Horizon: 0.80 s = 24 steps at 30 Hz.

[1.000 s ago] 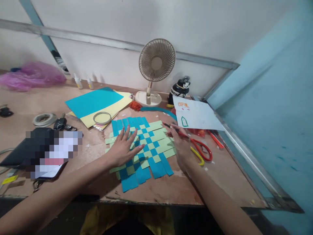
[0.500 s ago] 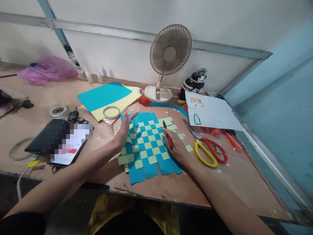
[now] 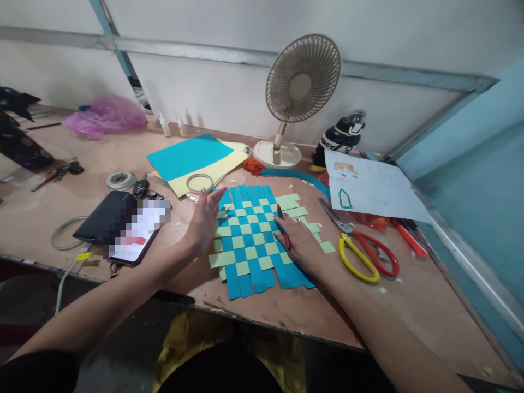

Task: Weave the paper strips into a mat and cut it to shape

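A checkered mat woven from blue and pale green paper strips [image 3: 254, 239] lies flat on the table in front of me, its strip ends uneven. My left hand [image 3: 203, 221] stands on edge along the mat's left side, fingers stretched out and holding nothing. My right hand [image 3: 301, 240] rests over the mat's right part, fingers fairly flat. Between its thumb and fingers sits a slim red-and-black pen [image 3: 281, 225]; its exact kind is hard to make out. Beside this hand, large scissors [image 3: 360, 256] with yellow and red handles lie with blades parted.
Behind the mat are blue and yellow sheets [image 3: 188, 158], a tape ring [image 3: 200, 183] and a fan [image 3: 303, 82]. A phone [image 3: 139, 232], black wallet [image 3: 104, 215] and keys [image 3: 141, 186] lie left. A drawing [image 3: 372, 188] and a bottle [image 3: 339, 134] are at the right.
My right hand has flattened onto the mat with the pen still in it. My left hand has come closer against the left edge. The whole view has shifted slightly left.
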Available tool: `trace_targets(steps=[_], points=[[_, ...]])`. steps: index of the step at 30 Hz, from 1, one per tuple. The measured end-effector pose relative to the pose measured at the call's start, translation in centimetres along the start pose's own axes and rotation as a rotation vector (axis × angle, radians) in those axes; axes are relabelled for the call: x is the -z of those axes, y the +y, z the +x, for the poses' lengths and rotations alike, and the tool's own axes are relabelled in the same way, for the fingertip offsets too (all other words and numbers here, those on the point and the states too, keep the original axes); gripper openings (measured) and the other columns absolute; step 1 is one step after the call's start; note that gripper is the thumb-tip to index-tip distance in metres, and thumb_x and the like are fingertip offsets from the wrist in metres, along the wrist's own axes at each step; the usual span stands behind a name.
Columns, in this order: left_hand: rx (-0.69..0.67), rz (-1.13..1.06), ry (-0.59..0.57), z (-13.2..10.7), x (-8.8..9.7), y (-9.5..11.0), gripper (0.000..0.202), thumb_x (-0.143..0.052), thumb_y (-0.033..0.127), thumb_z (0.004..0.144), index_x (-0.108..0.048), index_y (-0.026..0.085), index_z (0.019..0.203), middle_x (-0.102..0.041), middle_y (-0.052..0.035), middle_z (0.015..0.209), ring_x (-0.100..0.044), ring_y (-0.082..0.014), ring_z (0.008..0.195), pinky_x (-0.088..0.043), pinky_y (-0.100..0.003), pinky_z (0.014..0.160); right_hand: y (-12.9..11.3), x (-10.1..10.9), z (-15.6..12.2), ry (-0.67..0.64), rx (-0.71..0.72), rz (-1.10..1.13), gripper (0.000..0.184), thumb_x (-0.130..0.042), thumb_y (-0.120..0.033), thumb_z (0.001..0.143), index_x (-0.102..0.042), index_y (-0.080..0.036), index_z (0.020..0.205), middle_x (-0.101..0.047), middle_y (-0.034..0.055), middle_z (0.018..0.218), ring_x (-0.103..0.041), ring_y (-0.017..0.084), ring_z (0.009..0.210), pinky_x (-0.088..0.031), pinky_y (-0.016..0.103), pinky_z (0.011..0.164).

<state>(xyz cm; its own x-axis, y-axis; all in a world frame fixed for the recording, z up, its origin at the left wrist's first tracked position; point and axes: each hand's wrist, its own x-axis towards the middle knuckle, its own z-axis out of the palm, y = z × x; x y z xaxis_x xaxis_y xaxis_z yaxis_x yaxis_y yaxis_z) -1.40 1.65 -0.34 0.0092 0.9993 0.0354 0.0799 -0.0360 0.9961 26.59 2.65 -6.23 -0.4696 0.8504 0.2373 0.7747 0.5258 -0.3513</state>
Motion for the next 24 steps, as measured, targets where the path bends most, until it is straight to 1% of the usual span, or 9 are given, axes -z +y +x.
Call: trace_targets(steps=[5, 7, 9, 12, 14, 16, 18, 21, 24], points=[[-0.130, 0.089, 0.018, -0.6, 1.4, 0.6, 0.076, -0.001, 0.062, 0.100, -0.043, 0.018, 0.146, -0.047, -0.0127, 0.154, -0.040, -0.0255, 0.145, -0.038, -0.048, 0.116, 0.0, -0.2, 0.3, -0.023, -0.015, -0.015, 0.050, -0.045, -0.043, 0.100, -0.053, -0.019, 0.143, -0.050, 0.0186, 0.150, -0.045, 0.035, 0.141, -0.034, 0.063, 0.115], [-0.274, 0.352, -0.140, -0.6, 2.0, 0.8, 0.070, -0.017, 0.066, 0.100, -0.047, 0.021, 0.145, -0.044, -0.0100, 0.156, -0.035, -0.0272, 0.147, -0.030, -0.048, 0.120, -0.2, 0.3, 0.5, -0.025, 0.008, -0.028, 0.049, -0.045, -0.041, 0.100, -0.052, -0.020, 0.143, -0.049, 0.0172, 0.151, -0.042, 0.034, 0.144, -0.031, 0.063, 0.116], [-0.412, 0.680, -0.380, -0.2, 1.9, 0.8, 0.067, -0.032, 0.068, 0.098, -0.046, 0.026, 0.148, -0.030, -0.0054, 0.164, -0.018, -0.0284, 0.153, -0.015, -0.050, 0.125, -0.4, 1.5, 0.6, 0.019, 0.034, -0.027, 0.046, -0.045, -0.038, 0.100, -0.053, -0.022, 0.142, -0.050, 0.0141, 0.151, -0.040, 0.031, 0.145, -0.028, 0.060, 0.119], [-0.551, 1.001, -0.681, 0.7, 0.4, 0.2, 0.079, -0.037, 0.075, 0.093, -0.031, 0.028, 0.157, -0.010, -0.0042, 0.167, -0.001, -0.0298, 0.155, 0.000, -0.053, 0.124, -1.2, 4.1, 0.5, 0.210, -0.018, 0.032, 0.044, -0.046, -0.039, 0.099, -0.056, -0.024, 0.139, -0.054, 0.0112, 0.149, -0.044, 0.028, 0.143, -0.029, 0.053, 0.120], [-0.588, 1.089, -0.781, 1.1, -1.1, -0.4, 0.093, -0.039, 0.081, 0.087, -0.023, 0.025, 0.159, -0.006, -0.0082, 0.167, 0.000, -0.0311, 0.154, 0.002, -0.053, 0.123, -1.8, 5.7, 0.3, 0.389, -0.114, 0.133, 0.040, -0.047, -0.042, 0.099, -0.059, -0.025, 0.133, -0.059, 0.0103, 0.143, -0.051, 0.027, 0.136, -0.037, 0.049, 0.116], [-0.602, 1.119, -0.808, 1.1, -2.4, -1.1, 0.104, -0.040, 0.087, 0.081, -0.019, 0.022, 0.160, -0.006, -0.0117, 0.166, 0.000, -0.0315, 0.154, 0.004, -0.052, 0.123, -2.1, 6.5, 0.2, 0.541, -0.235, 0.304, 0.034, -0.052, -0.046, 0.096, -0.065, -0.024, 0.118, -0.070, 0.0095, 0.125, -0.064, 0.026, 0.117, -0.049, 0.044, 0.103], [-0.605, 1.125, -0.787, 1.0, -3.2, -1.7, 0.107, -0.039, 0.088, 0.080, -0.017, 0.020, 0.160, -0.006, -0.0129, 0.166, -0.001, -0.0311, 0.154, 0.005, -0.052, 0.123, -2.2, 6.4, 0.3, 0.638, -0.361, 0.532, 0.028, -0.061, -0.050, 0.090, -0.065, -0.023, 0.097, -0.074, 0.0046, 0.090, -0.070, 0.021, 0.085, -0.056, 0.037, 0.082], [-0.568, 1.143, -0.702, 0.8, -3.5, -2.5, 0.104, -0.037, 0.087, 0.083, -0.017, 0.021, 0.160, -0.006, -0.0133, 0.166, -0.002, -0.0326, 0.154, 0.004, -0.055, 0.122, -1.7, 5.4, 1.0, 0.695, -0.524, 0.849, 0.030, -0.069, -0.050, 0.080, -0.057, -0.023, 0.079, -0.055, -0.0065, 0.053, -0.053, 0.012, 0.049, -0.046, 0.026, 0.053], [-0.542, 1.173, -0.693, 1.0, -3.3, -3.1, 0.103, -0.037, 0.087, 0.083, -0.018, 0.021, 0.160, -0.004, -0.0148, 0.165, -0.002, -0.0335, 0.154, 0.002, -0.055, 0.122, -1.3, 4.7, 1.7, 0.705, -0.587, 1.017, 0.024, -0.069, -0.044, 0.077, -0.060, -0.022, 0.078, -0.051, -0.0077, 0.048, -0.047, 0.010, 0.045, -0.038, 0.024, 0.047]])
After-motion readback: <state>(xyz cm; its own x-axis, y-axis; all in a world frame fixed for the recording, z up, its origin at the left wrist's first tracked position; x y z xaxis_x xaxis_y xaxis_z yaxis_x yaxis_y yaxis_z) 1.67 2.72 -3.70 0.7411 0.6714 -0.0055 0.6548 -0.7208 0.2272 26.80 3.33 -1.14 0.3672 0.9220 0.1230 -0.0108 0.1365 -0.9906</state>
